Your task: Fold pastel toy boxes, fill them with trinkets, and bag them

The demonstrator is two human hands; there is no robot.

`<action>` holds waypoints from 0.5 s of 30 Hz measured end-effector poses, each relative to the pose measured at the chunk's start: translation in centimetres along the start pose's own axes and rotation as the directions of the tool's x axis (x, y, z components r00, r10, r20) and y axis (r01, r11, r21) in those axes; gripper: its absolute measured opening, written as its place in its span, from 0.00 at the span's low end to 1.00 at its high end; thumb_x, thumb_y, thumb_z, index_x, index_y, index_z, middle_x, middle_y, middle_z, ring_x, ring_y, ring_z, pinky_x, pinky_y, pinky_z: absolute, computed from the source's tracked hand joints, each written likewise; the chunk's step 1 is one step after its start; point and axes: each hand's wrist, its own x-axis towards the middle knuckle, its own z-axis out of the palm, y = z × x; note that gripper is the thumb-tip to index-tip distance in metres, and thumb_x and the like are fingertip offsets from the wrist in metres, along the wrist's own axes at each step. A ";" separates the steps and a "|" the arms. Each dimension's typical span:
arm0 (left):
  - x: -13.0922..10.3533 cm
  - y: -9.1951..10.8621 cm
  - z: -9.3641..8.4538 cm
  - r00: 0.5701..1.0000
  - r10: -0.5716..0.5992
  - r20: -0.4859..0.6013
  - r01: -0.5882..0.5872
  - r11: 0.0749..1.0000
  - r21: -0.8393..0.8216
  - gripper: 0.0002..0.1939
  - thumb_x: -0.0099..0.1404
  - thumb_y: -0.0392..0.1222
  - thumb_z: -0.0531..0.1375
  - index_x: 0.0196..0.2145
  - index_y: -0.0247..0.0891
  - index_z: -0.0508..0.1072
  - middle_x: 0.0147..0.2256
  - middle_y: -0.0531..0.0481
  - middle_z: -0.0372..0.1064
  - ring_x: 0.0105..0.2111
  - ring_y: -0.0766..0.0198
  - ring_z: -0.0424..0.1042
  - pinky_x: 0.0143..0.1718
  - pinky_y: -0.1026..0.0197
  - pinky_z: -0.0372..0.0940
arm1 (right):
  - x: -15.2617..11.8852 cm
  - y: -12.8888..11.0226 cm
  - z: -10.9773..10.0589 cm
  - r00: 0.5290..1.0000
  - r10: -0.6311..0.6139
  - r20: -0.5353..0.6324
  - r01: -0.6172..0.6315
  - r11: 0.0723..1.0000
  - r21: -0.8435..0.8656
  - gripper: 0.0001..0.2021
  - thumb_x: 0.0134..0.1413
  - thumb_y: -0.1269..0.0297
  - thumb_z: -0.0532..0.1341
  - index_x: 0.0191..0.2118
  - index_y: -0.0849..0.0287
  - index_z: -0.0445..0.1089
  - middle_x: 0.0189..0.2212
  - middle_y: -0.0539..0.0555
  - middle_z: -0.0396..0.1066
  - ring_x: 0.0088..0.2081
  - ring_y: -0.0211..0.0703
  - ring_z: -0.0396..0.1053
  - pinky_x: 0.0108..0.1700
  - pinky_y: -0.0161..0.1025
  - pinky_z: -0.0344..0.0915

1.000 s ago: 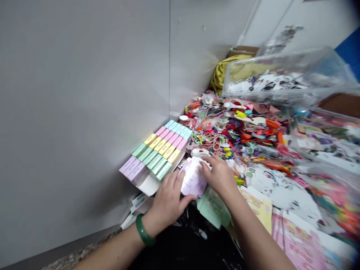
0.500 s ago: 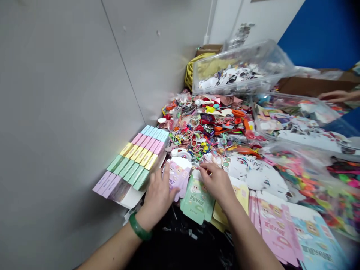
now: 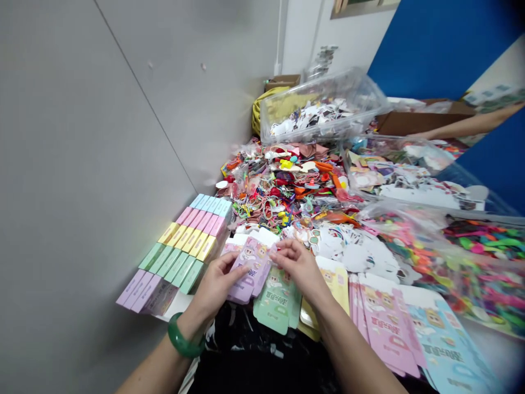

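My left hand (image 3: 217, 282) grips a flat purple carton (image 3: 251, 268) with cartoon figures, thumb on its front and fingers behind. The carton tilts above other flat cartons. My right hand (image 3: 301, 268) is closed in a pinch at the carton's upper right edge; a tiny red spot shows by the fingertips, too small to name. Below it lie green cartons (image 3: 279, 301), partly overlapped by the purple one. Yellow cartons (image 3: 333, 279) are partly hidden by my right forearm. Pink cartons (image 3: 388, 323) and blue cartons (image 3: 451, 345) fan out to the right.
Filled boxes in coloured rows (image 3: 180, 241) stand in a white tray by the grey wall (image 3: 82, 164). Ahead spreads a heap of small trinkets (image 3: 283, 186), beside white cut-outs (image 3: 348, 246). Clear bins (image 3: 324, 104) stand behind. Another person's arm (image 3: 471, 125) reaches in at right.
My left hand has closed on the purple carton and lifted it slightly. My right hand has moved left to the carton's edge. The camera view has shifted rightward.
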 end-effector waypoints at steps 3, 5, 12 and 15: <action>0.1 -0.1 0.7 0.998 -0.024 0.066 0.032 0.992 -0.121 0.14 0.56 0.40 0.67 0.41 0.37 0.74 0.41 0.48 0.76 0.36 0.62 0.74 0.40 0.61 0.69 | -0.2 -0.6 -0.6 1.000 -0.015 0.019 0.012 0.988 0.156 0.21 0.40 0.59 0.70 0.41 0.57 0.65 0.19 0.42 0.62 0.21 0.33 0.57 0.24 0.32 0.52; 0.3 -0.3 1.1 0.996 -0.012 0.090 0.026 0.986 -0.164 0.13 0.56 0.39 0.68 0.39 0.37 0.74 0.39 0.49 0.75 0.36 0.62 0.74 0.40 0.61 0.69 | -0.3 -0.8 -1.3 1.000 -0.020 0.004 0.019 0.979 0.203 0.22 0.40 0.59 0.70 0.42 0.57 0.66 0.19 0.42 0.61 0.20 0.32 0.56 0.23 0.31 0.51; 1.1 -0.1 2.5 0.890 -0.038 0.455 0.160 0.959 -0.233 0.27 0.53 0.40 0.69 0.51 0.39 0.70 0.46 0.44 0.74 0.45 0.53 0.73 0.48 0.54 0.64 | -1.8 -1.5 -2.9 0.994 -0.106 0.028 0.096 0.965 0.243 0.11 0.43 0.62 0.70 0.23 0.60 0.69 0.26 0.49 0.69 0.30 0.35 0.66 0.37 0.34 0.62; 1.3 0.6 3.1 0.664 0.016 0.748 0.234 0.945 -0.228 0.35 0.46 0.47 0.72 0.51 0.35 0.71 0.49 0.41 0.72 0.52 0.46 0.67 0.54 0.51 0.59 | -3.2 -2.5 -3.1 0.988 -0.121 0.096 0.091 0.958 0.273 0.09 0.43 0.63 0.70 0.24 0.60 0.70 0.27 0.49 0.69 0.22 0.32 0.64 0.26 0.33 0.62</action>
